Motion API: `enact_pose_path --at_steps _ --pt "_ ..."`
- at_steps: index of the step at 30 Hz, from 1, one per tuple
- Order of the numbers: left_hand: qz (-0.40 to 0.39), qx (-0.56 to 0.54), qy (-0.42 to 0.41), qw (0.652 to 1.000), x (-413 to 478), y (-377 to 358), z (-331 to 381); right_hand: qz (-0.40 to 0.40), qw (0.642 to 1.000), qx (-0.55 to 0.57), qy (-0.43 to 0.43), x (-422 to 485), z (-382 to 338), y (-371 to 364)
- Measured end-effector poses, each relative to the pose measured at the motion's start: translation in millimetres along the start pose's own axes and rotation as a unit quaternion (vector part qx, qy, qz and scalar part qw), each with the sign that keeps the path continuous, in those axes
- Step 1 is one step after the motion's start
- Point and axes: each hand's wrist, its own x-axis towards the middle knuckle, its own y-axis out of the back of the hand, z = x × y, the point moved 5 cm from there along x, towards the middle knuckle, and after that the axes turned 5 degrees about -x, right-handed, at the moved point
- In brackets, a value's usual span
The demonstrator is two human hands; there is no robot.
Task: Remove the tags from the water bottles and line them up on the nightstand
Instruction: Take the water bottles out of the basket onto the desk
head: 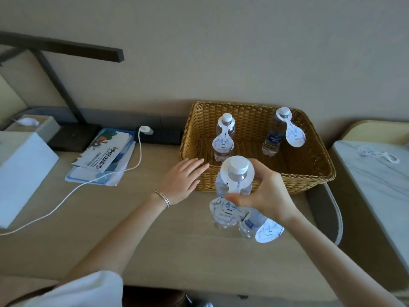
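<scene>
So the big pale bench [155,251] fills most of my view, with the basket [298,180] at my 1 o'clock, back against the wall. Over at 9 there's a white box [22,169], a dark lamp [73,138] behind it at 10, and some leaflets [106,151] at 11 with a cable [139,149] trailing over them. None of that is in my way.

My right hand [267,193] has its fingers curled round the neck of the held bottle [238,165], coming in from the bottle's 3 o'clock side. The bottle is upright, long axis pointing up at me, cap on top. I honestly can't tell if its base is down on the bench or just off it. The second bottle [247,229] stands just beside it at its 4 o'clock, half hidden under my wrist.

My left hand [181,180] is flat and empty with straight fingers. It's at 9 o'clock from the held bottle, fingertips at the basket's near corner. So it's the free one, and it's close.

The third bottle [221,155] and fourth bottle [273,138] stand upright in the basket at 12 and 1, tags on.

The tag [228,210] loops round the neck under the cap and hangs down the 6 o'clock side, facing me. I reckon it has to slide up over the cap, along that axis. My own right fingers sit right at the loop, so they're the main thing in the way.
</scene>
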Motion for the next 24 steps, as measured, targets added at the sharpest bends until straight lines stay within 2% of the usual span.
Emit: enact_pose_path --at_steps 5,14,24 --pt "0.019 -0.015 -0.022 0.999 -1 -9 -4 -0.003 0.998 -0.03 -0.064 -8 32 -44" --pt "0.049 0.019 -0.044 0.998 -1 -21 -9 0.007 0.989 -0.096 -0.111 -9 75 -85" --pt "0.075 0.009 -0.042 0.996 -2 -21 -8 0.016 0.991 -0.035 -0.131 -15 85 -94"
